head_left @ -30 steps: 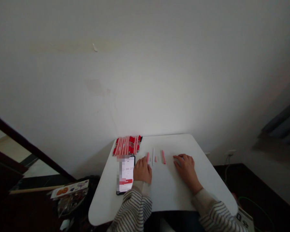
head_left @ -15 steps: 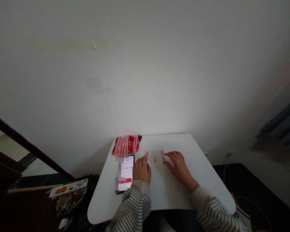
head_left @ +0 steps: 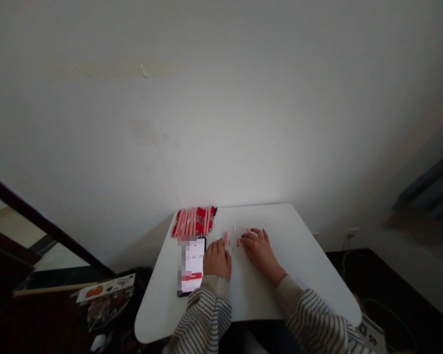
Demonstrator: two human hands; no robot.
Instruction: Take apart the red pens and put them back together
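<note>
On the white table, my left hand rests palm down with its fingers stretched forward, next to a pink pen barrel part. A thin clear pen refill or tube lies upright in view between my hands, with a tiny pale part on its left. My right hand lies low over the table, fingers spread, its fingertips at a small reddish pen part. Whether they touch it I cannot tell. Another pink pen part shows only its far end behind my right hand.
A row of pink and red pens lies at the table's back left corner. In front of it is a phone showing a timer, close to my left hand. The wall stands right behind the table.
My right hand has let go of the pink pen part on the right and moved left to the small reddish part, now covering most of the pink one. My left hand stays put.
</note>
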